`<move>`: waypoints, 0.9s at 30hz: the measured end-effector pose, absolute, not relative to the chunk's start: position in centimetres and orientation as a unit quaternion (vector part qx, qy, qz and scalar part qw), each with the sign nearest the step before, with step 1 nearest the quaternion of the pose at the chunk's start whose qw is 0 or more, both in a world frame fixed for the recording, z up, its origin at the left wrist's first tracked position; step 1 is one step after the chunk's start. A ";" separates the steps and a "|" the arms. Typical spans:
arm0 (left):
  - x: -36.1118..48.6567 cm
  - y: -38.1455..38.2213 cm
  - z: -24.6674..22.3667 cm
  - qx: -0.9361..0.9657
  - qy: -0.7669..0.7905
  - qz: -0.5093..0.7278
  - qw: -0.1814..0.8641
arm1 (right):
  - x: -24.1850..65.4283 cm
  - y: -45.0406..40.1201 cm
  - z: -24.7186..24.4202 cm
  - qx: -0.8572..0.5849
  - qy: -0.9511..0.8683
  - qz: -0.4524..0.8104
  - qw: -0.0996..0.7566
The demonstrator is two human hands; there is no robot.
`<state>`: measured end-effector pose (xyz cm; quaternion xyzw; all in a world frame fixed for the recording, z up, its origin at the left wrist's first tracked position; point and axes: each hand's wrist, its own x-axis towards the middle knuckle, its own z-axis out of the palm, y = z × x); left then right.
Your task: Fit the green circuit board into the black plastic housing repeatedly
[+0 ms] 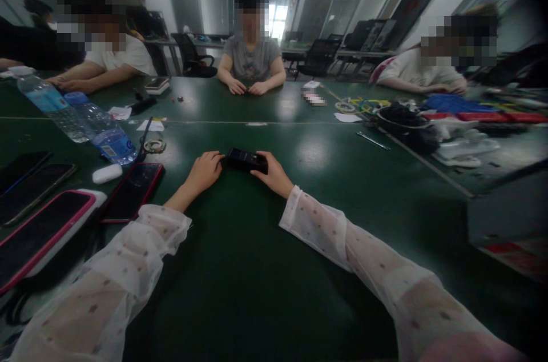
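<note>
A small black device [242, 160] with a dark screen lies on the green table [240, 225], in front of me at the middle. My right hand [274, 174] grips its right end, thumb on the near side and fingers on the far side. To the left of the device rests my left hand [204, 172], its fingers loosely bent and the index finger reaching to the device's left end. Whether that fingertip touches it is hard to tell. Nothing shows in my left hand.
At left are a red-edged phone [133, 192], a white case [107, 173], a pink-framed phone [47, 230] and two water bottles [107, 132]. A wrench [373, 140] and cables [363, 105] lie right. Several people sit across the table. A grey box [509, 208] stands at right.
</note>
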<state>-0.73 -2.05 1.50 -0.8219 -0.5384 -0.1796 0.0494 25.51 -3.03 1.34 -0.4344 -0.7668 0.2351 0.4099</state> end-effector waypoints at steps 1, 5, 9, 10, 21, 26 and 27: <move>-0.8 -2.0 1.5 -0.822 -0.538 -0.180 0.050 | 25.5 -3.0 1.4 -0.436 -0.767 0.235 0.408; -0.9 -2.0 1.3 -0.822 -0.535 -0.185 0.053 | 25.5 -3.1 1.7 -0.441 -0.768 0.235 0.400; -1.0 -1.8 1.2 -0.822 -0.535 -0.189 0.045 | 25.7 -3.4 1.9 -0.436 -0.777 0.230 0.391; -1.0 -1.8 1.1 -0.822 -0.535 -0.192 0.043 | 25.7 -3.6 1.9 -0.435 -0.779 0.230 0.388; -1.0 -5.0 1.2 -0.806 -0.554 -0.203 0.043 | 26.6 -6.0 1.3 -0.405 -0.794 0.233 0.389; -0.8 -6.9 1.5 -0.794 -0.571 -0.201 0.048 | 26.8 -7.5 1.3 -0.404 -0.790 0.237 0.396; -0.8 -7.4 1.6 -0.793 -0.573 -0.201 0.048 | 26.8 -7.8 1.3 -0.407 -0.787 0.237 0.398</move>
